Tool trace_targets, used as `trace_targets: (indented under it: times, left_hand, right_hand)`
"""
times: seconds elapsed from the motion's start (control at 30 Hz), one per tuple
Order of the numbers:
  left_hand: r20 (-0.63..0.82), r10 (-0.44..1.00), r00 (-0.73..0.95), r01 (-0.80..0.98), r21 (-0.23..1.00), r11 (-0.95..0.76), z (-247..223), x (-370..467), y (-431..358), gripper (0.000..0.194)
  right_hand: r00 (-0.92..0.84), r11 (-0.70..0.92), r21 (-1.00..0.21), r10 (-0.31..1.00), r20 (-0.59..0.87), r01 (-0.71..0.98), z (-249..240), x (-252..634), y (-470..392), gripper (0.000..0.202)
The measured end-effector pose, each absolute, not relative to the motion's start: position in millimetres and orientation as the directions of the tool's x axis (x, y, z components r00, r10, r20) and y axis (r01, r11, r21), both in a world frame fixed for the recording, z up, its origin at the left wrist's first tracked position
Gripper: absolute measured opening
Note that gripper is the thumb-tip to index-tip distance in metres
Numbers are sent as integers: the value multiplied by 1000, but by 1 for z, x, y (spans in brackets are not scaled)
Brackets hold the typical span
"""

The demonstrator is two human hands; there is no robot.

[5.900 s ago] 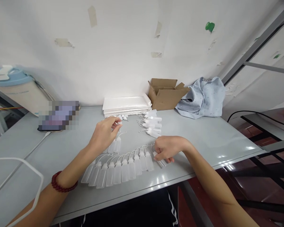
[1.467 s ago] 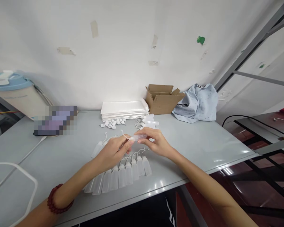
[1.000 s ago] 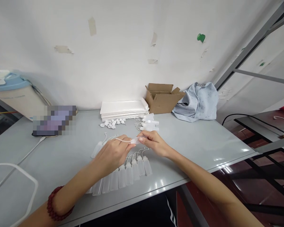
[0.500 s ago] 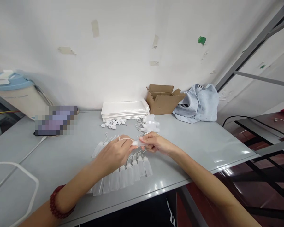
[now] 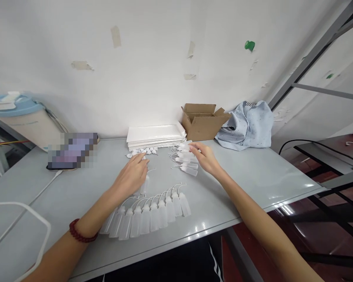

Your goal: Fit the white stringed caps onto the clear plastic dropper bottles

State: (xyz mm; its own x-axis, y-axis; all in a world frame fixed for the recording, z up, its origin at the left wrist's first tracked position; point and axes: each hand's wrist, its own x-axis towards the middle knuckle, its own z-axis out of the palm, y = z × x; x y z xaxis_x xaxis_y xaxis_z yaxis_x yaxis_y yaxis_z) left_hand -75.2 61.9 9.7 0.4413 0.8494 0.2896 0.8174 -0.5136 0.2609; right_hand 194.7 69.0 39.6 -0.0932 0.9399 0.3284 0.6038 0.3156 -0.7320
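Observation:
My left hand is at the near side of a small pile of white caps, its fingers stretched toward them and nothing plainly held. My right hand has its thumb and fingertips on the end of a small translucent squeeze bottle, the farthest in a short stack. Closer to me in that stack lies another squeeze bottle. In front of both hands lies a row of several squeeze bottles with thin white straps at their tops. One more bottle shows partly beside my left hand.
Behind the caps lies a stack of white padded envelopes. An open cardboard box and a light blue cloth stand against the wall. At left are a blurred phone on a cable and a blue-lidded container.
My hands have parted from the bottle they held together. It appears laid at the near end of the stack. The left hand moved back to the caps, the right to the far bottle.

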Motion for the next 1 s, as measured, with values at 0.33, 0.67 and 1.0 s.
trace_targets:
  times: [0.33, 0.67, 1.0]
  left_hand:
    - [208, 876, 436, 824, 300, -481, 12, -75, 64, 43]
    - [215, 883, 417, 831, 303, -466, 12, -75, 68, 44]
    - [202, 905, 374, 826, 371, -424, 18, -74, 67, 43]
  right_hand:
    - [-103, 338, -548, 904, 414, 765, 23, 201, 81, 24]
    - [-103, 410, -446, 817, 568, 795, 31, 198, 75, 8]
    - [-649, 507, -604, 761, -21, 615, 65, 178, 24, 23]
